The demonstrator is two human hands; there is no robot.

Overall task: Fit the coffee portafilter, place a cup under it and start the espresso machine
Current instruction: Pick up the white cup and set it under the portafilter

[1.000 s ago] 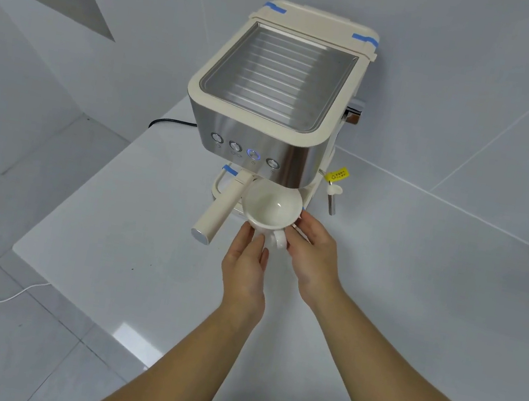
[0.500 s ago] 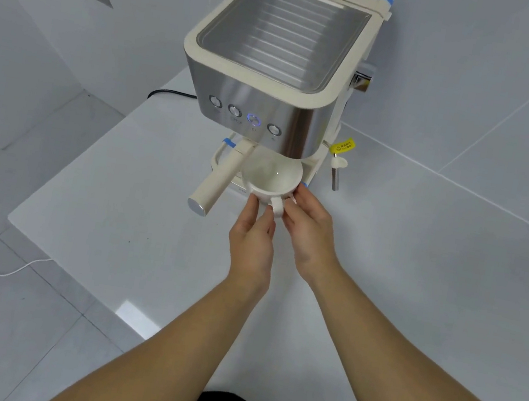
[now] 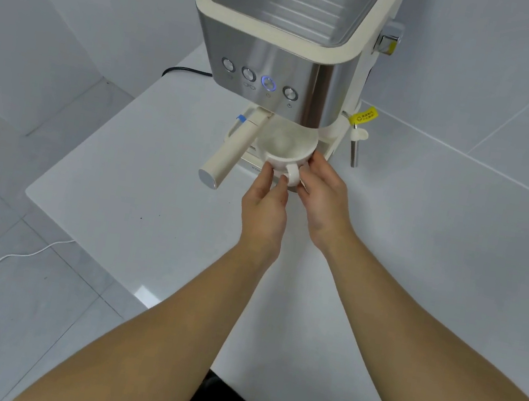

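A cream and steel espresso machine (image 3: 280,47) stands on a white counter, one of its front buttons (image 3: 268,83) lit blue. The portafilter sits in the machine, and its cream handle (image 3: 228,156) sticks out toward the front left. A white cup (image 3: 283,148) sits on the drip tray under the machine's head, its far half hidden beneath the steel front. My left hand (image 3: 266,200) pinches the cup's near wall and handle. My right hand (image 3: 322,195) holds the cup's right side and handle.
A steel steam wand (image 3: 353,148) with a yellow tag (image 3: 363,116) hangs at the machine's right side. A black power cord (image 3: 186,70) runs off behind the machine at left. The white counter's (image 3: 149,216) edge drops to a tiled floor with a white cable (image 3: 4,258).
Both hands have pushed the cup further in under the machine's head. The camera has moved closer and lower, so the machine now fills more of the frame.
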